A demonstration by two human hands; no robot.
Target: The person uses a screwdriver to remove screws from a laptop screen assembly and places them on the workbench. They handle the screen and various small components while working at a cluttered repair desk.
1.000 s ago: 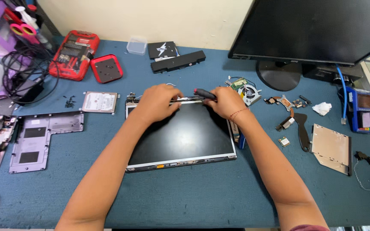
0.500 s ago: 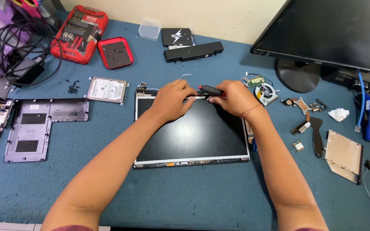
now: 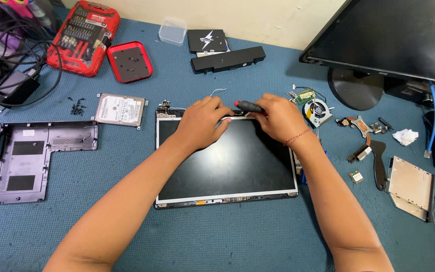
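Note:
A bare laptop screen panel (image 3: pixel 227 163) lies flat on the blue mat, dark face up, with a hinge (image 3: pixel 164 107) at its far left corner. My left hand (image 3: pixel 200 123) rests on the panel's far edge, fingers curled on the frame. My right hand (image 3: pixel 275 117) holds a screwdriver (image 3: pixel 247 106) with a black handle and red end, lying across the same far edge between both hands. The tip is hidden by my fingers.
Left: a grey bottom cover (image 3: pixel 36 156), a hard drive (image 3: pixel 120 109), loose screws (image 3: pixel 78 106), a red bit set (image 3: pixel 82 35), a red tray (image 3: pixel 130 61), cables (image 3: pixel 6 60). Back: a battery (image 3: pixel 227 59), a black drive (image 3: pixel 206 40), a clear box (image 3: pixel 172 31). Right: a monitor (image 3: pixel 393 40), a fan (image 3: pixel 318 109), an optical drive (image 3: pixel 410 187).
The view has shifted so the panel sits lower and more central. Both hands stay on the panel's far edge with the screwdriver; they have drawn slightly closer together.

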